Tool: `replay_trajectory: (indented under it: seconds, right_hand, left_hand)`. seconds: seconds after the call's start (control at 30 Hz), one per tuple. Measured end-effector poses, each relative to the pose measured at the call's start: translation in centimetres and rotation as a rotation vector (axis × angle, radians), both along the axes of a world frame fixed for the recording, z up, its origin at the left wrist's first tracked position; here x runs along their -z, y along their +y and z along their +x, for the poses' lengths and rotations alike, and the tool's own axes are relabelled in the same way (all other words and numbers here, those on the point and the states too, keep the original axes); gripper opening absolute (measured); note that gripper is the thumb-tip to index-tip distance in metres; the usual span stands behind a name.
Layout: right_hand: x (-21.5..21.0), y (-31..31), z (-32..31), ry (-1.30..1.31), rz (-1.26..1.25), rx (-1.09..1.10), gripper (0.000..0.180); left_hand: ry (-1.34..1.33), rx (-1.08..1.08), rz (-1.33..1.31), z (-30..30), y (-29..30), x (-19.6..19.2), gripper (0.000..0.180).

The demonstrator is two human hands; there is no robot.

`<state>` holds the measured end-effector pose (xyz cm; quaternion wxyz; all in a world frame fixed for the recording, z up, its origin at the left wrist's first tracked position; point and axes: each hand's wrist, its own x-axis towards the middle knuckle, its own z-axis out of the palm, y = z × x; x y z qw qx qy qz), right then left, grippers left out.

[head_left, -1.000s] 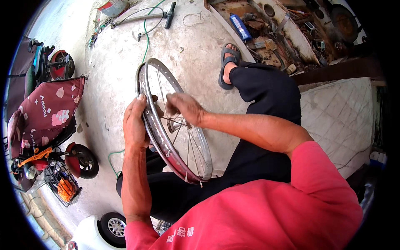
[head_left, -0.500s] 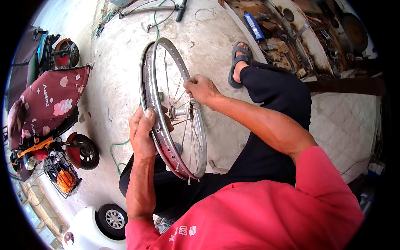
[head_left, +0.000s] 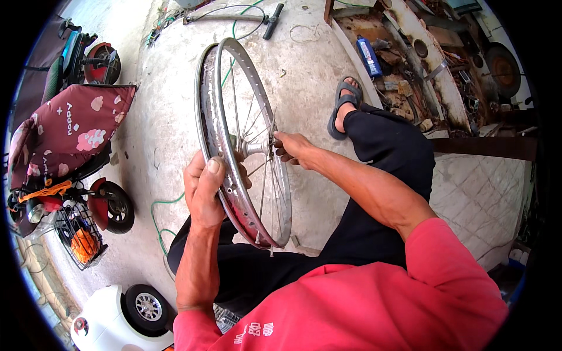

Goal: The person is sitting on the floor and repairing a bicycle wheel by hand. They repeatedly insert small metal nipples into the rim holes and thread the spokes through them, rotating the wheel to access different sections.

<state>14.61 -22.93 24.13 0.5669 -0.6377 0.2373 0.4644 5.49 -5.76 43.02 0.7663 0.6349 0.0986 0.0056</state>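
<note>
A bicycle wheel rim (head_left: 211, 117), grey metal with a reddish, worn inner face, stands tilted upright over my lap. Thin spokes (head_left: 264, 196) run between it and a silver hub (head_left: 253, 148); many holes in the rim have no spoke. My left hand (head_left: 205, 186) is closed round the near left side of the rim, thumb on the outer edge and fingertips inside. At the right end of the hub, my right hand (head_left: 291, 147) pinches a thin spoke (head_left: 274, 120) beside the flange, its lower fingers curled. The exact contact is partly hidden.
A floor pump (head_left: 272, 22) and green hose (head_left: 234, 35) lie on the concrete ahead. A scrap-filled frame with a blue bottle (head_left: 369, 57) is at right. A covered scooter (head_left: 76, 126) stands left, a white vehicle (head_left: 99, 322) lower left.
My right hand has shifted from near the rim's inner side down and right to the hub flange. My left hand keeps its grip on the rim. The view has shifted slightly.
</note>
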Motion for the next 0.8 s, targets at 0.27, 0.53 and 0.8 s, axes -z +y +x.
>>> replay_trajectory:
  seconds: [0.27,0.53,0.8]
  right_hand:
    - [-0.3,0.9,0.5,0.198,0.107,0.171,0.021]
    - [-1.3,0.9,1.0,0.141,0.225,0.237,0.014]
    - [-2.9,1.2,0.8,-0.161,0.322,0.074,0.024]
  left_hand:
    - [-0.008,0.037,-0.048,-0.9,0.4,-0.1,0.045]
    - [-0.068,-0.030,-0.148,-0.7,2.6,0.1,0.047]
    - [-0.256,-0.010,-0.195,-0.5,3.1,-1.5,0.044]
